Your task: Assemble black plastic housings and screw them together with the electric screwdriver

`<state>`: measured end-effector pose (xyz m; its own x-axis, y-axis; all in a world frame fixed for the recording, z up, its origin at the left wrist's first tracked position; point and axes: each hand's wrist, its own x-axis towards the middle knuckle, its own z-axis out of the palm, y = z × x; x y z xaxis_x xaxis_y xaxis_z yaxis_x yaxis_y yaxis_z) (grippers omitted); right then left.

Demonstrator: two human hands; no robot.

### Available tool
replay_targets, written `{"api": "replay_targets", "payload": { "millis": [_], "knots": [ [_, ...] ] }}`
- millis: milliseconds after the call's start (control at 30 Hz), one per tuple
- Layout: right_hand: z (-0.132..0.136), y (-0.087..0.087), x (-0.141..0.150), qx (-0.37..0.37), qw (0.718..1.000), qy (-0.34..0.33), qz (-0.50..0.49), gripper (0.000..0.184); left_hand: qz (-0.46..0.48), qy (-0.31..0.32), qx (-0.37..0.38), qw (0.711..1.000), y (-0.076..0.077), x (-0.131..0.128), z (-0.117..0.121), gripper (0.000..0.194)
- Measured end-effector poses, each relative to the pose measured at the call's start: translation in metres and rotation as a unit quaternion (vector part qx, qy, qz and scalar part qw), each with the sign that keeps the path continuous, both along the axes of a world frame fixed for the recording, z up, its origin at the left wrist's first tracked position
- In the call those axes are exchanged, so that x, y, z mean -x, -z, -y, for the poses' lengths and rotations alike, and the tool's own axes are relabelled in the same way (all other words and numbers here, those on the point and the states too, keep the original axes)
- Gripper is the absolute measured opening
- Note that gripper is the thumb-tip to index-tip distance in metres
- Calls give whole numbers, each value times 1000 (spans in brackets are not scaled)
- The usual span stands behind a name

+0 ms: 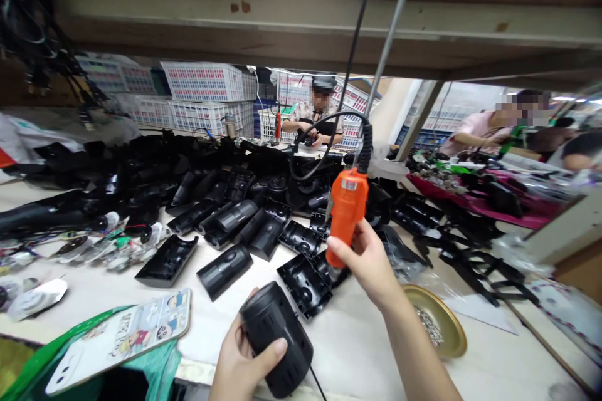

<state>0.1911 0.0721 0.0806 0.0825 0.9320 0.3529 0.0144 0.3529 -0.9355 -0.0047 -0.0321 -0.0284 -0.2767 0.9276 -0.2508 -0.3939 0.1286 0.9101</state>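
My left hand [251,351] is wrapped around a black cylindrical plastic housing [277,338], its thumb lying across the side. A thin black cord trails from the lower end of that housing. Higher up and to the right, my right hand [360,257] grips an orange electric screwdriver [347,210], which hangs upright from a black cable and a metal rod. Its tip points down among black half-shells [305,285] on the table, apart from the housing. A gold-coloured bowl [454,332] of small metal screws [429,326] sits right of my right forearm.
Black plastic shells [226,269] cover the middle and back of the table [188,351]. Small wired parts [117,247] lie at left, behind a phone [126,338] in a cartoon case. A shelf [282,19] spans overhead. Two people [315,116] work beyond, near stacked crates [202,81].
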Motion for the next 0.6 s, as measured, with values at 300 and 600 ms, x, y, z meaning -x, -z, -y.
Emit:
{"api": "replay_targets", "payload": {
  "millis": [300,600],
  "knots": [
    [73,-5,47,-16,981,-3,-195,17,-70,-36,-24,997,-14,-15,-2,94],
    [76,33,75,-111,969,53,-216,6,-43,-31,33,998,-7,-14,-5,88]
  ]
}}
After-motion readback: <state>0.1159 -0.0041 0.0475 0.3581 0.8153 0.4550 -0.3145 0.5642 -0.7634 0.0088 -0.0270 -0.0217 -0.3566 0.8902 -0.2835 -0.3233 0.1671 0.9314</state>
